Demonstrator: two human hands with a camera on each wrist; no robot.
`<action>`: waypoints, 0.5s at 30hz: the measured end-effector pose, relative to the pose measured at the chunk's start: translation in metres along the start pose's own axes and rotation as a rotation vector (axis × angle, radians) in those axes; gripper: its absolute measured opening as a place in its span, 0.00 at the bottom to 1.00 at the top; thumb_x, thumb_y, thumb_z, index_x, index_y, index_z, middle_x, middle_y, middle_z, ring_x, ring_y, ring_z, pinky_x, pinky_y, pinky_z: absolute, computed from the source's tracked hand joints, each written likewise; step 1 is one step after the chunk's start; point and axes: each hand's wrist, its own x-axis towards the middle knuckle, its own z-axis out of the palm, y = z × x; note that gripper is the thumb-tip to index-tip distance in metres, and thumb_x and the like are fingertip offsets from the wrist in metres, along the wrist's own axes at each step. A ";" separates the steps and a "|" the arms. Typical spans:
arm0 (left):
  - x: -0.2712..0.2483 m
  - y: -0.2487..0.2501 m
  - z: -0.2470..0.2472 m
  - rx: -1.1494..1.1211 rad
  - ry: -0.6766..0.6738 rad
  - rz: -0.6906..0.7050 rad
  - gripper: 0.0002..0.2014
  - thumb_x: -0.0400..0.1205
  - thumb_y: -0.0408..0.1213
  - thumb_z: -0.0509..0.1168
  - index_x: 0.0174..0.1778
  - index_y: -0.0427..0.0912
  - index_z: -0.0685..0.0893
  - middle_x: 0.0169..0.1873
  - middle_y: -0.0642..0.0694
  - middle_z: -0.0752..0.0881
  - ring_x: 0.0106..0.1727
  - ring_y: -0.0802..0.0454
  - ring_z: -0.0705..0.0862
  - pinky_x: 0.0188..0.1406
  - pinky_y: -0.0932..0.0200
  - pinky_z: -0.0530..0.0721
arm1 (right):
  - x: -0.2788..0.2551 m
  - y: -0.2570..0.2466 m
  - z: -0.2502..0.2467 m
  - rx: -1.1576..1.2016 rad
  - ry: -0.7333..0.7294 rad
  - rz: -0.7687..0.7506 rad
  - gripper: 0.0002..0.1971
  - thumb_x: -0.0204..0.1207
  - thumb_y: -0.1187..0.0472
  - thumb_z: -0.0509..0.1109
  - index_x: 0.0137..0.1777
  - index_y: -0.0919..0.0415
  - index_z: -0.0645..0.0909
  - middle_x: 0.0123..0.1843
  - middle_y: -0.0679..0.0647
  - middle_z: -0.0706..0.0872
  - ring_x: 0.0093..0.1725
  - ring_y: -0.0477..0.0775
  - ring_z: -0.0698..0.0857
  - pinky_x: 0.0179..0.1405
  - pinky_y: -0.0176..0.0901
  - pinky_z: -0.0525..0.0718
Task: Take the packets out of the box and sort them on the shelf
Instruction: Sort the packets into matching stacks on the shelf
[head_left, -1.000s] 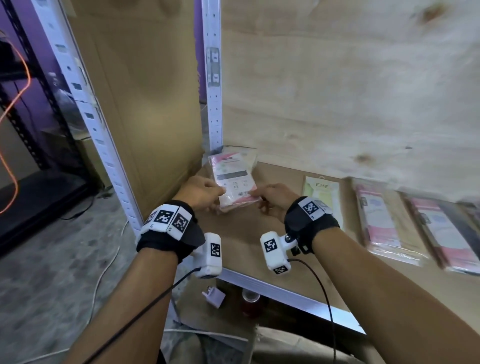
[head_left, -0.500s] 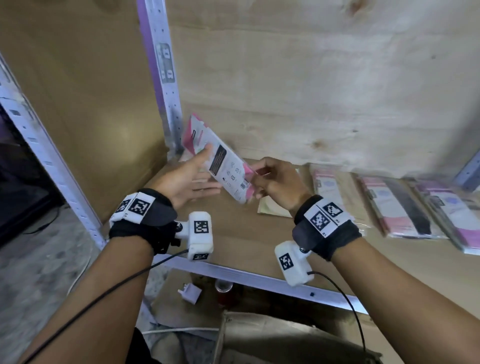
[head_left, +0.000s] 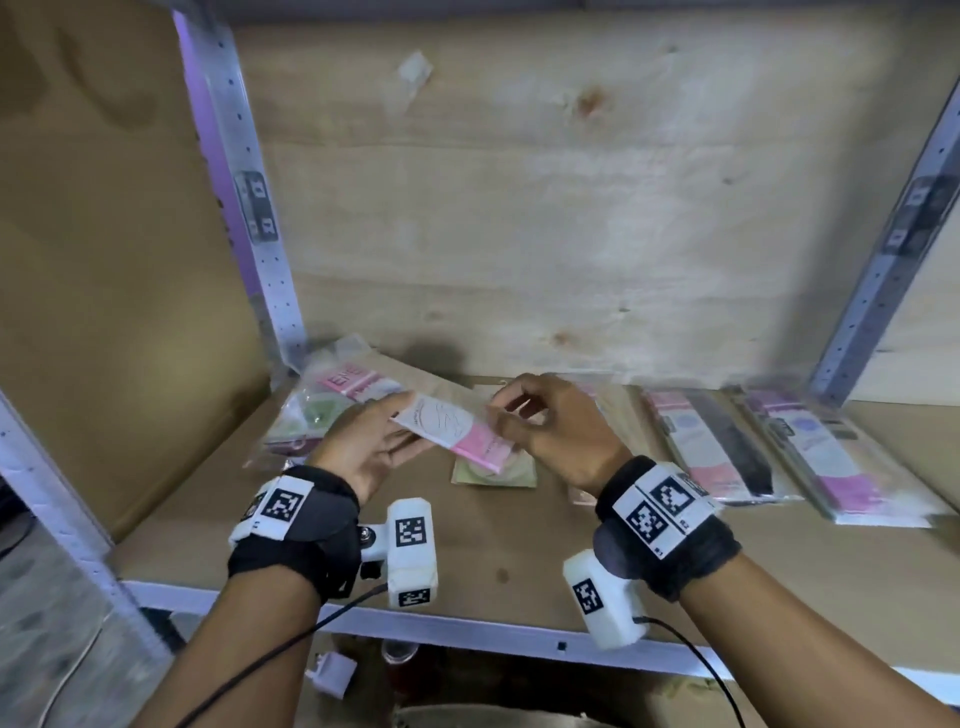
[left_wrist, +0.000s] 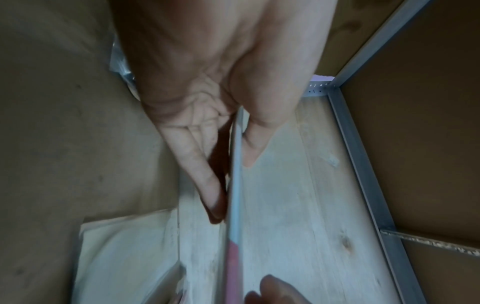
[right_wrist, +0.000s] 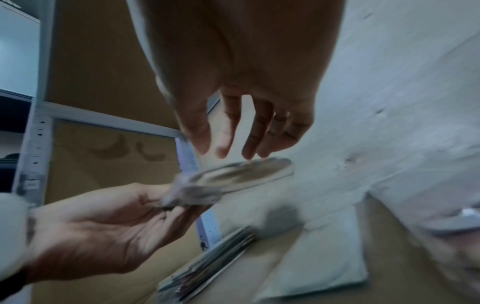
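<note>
I hold a flat white-and-pink packet (head_left: 457, 431) above the shelf board (head_left: 519, 561). My left hand (head_left: 374, 441) pinches its white end between thumb and fingers; in the left wrist view the packet (left_wrist: 235, 185) shows edge-on in that pinch. My right hand (head_left: 545, 431) hovers at the pink end. In the right wrist view its relaxed fingertips (right_wrist: 249, 153) just touch the packet (right_wrist: 241, 172), with nothing between thumb and index. A pale green packet (head_left: 493, 473) lies flat under the held one. The box is out of view.
A loose pile of packets (head_left: 332, 400) fills the back left corner by the metal upright (head_left: 260, 234). More pink packets (head_left: 706, 452) and a purple-marked one (head_left: 831, 457) lie in a row to the right. Plywood closes the back, cardboard the left side.
The packet has come down from upright against the back wall to nearly flat over the green packet. My right fingers have loosened on its pink end, and the head view has tilted up.
</note>
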 end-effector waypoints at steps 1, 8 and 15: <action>0.000 -0.002 0.004 0.018 -0.020 0.004 0.08 0.85 0.35 0.67 0.58 0.37 0.82 0.50 0.36 0.93 0.49 0.46 0.93 0.34 0.57 0.91 | 0.000 0.007 -0.005 0.004 0.056 0.039 0.04 0.75 0.59 0.75 0.48 0.57 0.87 0.51 0.52 0.89 0.50 0.49 0.85 0.54 0.42 0.83; -0.006 -0.019 0.036 0.068 -0.196 -0.032 0.06 0.83 0.33 0.68 0.54 0.37 0.84 0.50 0.35 0.93 0.48 0.46 0.93 0.36 0.57 0.91 | -0.009 0.044 -0.026 0.338 -0.011 0.363 0.11 0.78 0.56 0.75 0.55 0.61 0.84 0.42 0.56 0.88 0.32 0.43 0.87 0.33 0.33 0.83; 0.013 -0.023 0.040 0.010 -0.086 0.066 0.10 0.80 0.36 0.73 0.56 0.40 0.86 0.51 0.40 0.93 0.47 0.51 0.92 0.42 0.57 0.91 | -0.025 0.070 -0.048 0.601 -0.051 0.419 0.12 0.74 0.57 0.79 0.56 0.57 0.88 0.50 0.63 0.92 0.35 0.52 0.86 0.38 0.44 0.85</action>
